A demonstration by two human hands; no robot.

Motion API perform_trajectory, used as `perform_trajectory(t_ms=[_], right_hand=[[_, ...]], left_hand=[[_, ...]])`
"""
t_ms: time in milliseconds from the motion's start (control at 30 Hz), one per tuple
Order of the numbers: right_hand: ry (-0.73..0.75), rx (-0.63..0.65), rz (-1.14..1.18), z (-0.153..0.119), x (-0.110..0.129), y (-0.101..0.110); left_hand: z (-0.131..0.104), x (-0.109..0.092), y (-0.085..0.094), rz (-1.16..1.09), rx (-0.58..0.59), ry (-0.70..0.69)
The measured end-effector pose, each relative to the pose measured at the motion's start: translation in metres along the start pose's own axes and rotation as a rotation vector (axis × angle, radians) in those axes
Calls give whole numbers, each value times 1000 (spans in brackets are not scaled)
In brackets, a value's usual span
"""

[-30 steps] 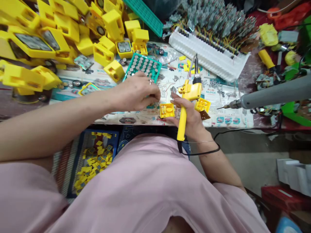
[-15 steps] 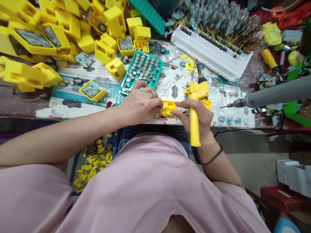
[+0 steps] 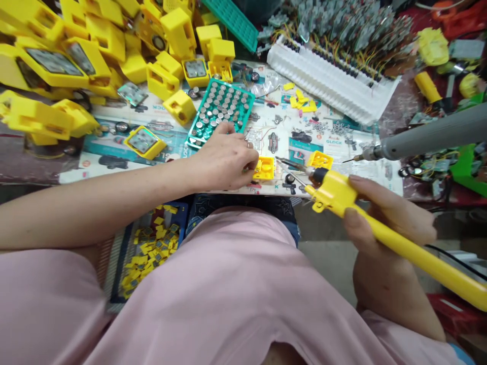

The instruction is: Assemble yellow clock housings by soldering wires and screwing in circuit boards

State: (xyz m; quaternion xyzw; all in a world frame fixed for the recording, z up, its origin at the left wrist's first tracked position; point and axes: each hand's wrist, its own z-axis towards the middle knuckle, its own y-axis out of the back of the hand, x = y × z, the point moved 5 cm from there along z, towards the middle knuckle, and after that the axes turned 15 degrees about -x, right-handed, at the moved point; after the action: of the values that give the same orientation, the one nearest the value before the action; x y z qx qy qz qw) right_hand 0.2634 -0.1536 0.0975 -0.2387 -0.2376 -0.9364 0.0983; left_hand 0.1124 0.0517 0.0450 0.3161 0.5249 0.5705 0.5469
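Observation:
My left hand (image 3: 224, 161) is closed at the edge of a small open yellow plastic casing (image 3: 265, 168), pressing it on the table; its fingertips are partly hidden. In my right hand (image 3: 388, 218) is a yellow soldering gun (image 3: 337, 192). Its tip points left and lies close to the casing's right side. Behind my left hand, a teal tray (image 3: 247, 109) holds many round silver button cells. A second yellow casing part (image 3: 320, 159) rests just beyond the soldering gun's barrel.
Yellow housings (image 3: 106, 38) are heaped at the back left. A white rack (image 3: 327, 81) with wired circuit boards stands at the back. From the right, a grey electric screwdriver (image 3: 418, 139) juts over the table. Below is a bin of small yellow pieces (image 3: 152, 253).
The soldering gun has swung from hanging upright in my right hand to lying forward, its tip now near the casing. My right fingers have left the casing; my left hand stays there.

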Motion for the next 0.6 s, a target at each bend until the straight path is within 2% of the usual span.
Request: perform_trajectory(t_ms=[67, 200, 367, 533, 600], right_hand=[[127, 104, 100, -3, -2, -8], [148, 177, 195, -6, -8, -18], [177, 234, 338, 6, -3, -32], [76, 409, 247, 16, -9, -44], [114, 464, 214, 14, -9, -44]], left_hand=[[3, 1, 0, 9, 55, -2], [9, 4, -4, 19, 144, 35], [11, 5, -6, -2, 180, 54], [12, 8, -9, -22, 194, 79], [12, 8, -8, -23, 184, 74]])
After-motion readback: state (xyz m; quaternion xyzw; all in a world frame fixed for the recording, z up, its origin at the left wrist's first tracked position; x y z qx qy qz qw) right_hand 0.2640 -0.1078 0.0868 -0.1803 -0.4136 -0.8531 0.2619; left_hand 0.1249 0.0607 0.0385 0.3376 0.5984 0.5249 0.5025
